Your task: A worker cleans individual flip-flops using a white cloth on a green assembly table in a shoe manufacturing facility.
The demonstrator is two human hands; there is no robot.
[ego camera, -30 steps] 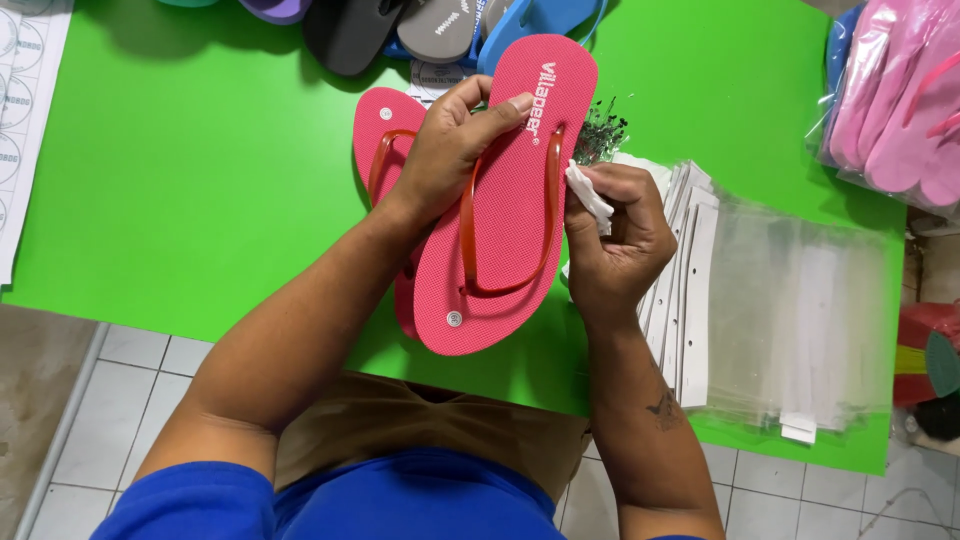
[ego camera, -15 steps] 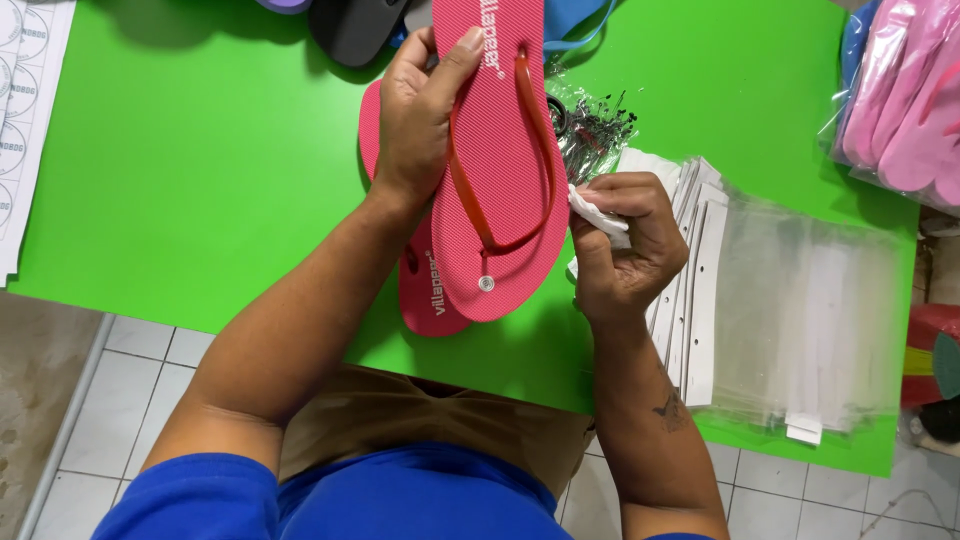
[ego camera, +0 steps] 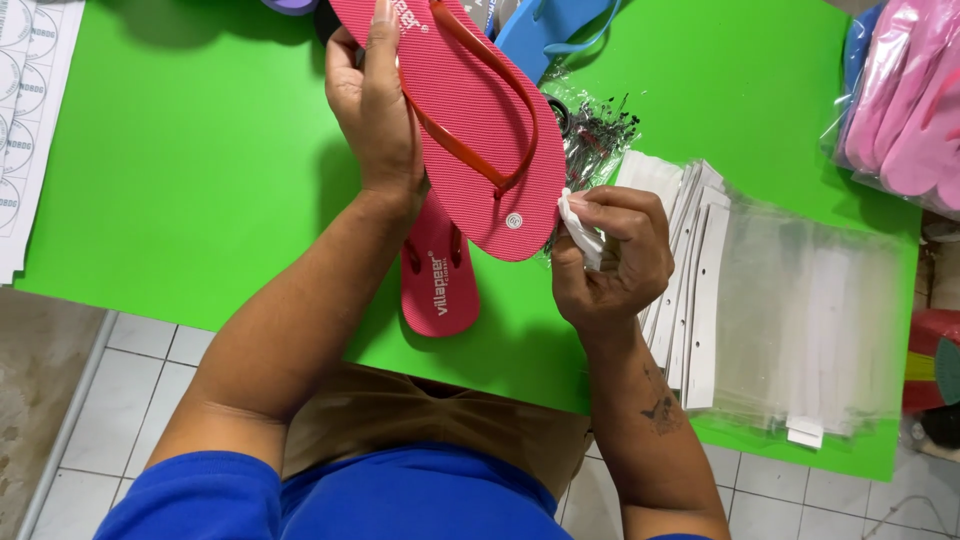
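Top flip-flop [ego camera: 470,130] now lifted farther up off bench [ego camera: 180,180] vs. a sec ago, L hand [ego camera: 375,110] clamped on its edge, R hand [ego camera: 605,255] pinching white tag [ego camera: 578,228] at heel; 2nd flip-flop [ego camera: 440,275] exposed beneath.

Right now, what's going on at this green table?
A person's left hand holds a pink rubber flip-flop with an orange strap lifted over the green table. The right hand pinches a small white tag at the flip-flop's edge. A second pink flip-flop lies flat underneath. Clear plastic bags with white card strips lie stacked to the right.
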